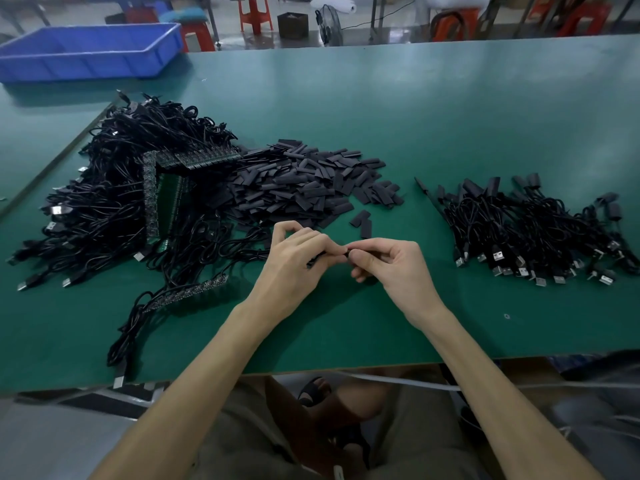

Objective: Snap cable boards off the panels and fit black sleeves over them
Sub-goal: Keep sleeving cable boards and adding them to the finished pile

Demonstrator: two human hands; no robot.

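Both hands meet above the green surface (415, 116), near its front edge. L hand (294, 258) grip pinches a cable board (317, 260); R hand (391, 263) grip pinches a black sleeve (360, 252) at its end. Sleeve pile (304, 181) just behind, panels w/ cables (131, 188) left, finished cables (533, 230) right.

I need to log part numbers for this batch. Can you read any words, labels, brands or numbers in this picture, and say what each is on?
No text is readable.
Green panels: any markings are too small and blurred.
USB plugs of the right-hand pile: symbols unreadable.
Black sleeves and blue bin: no print visible.
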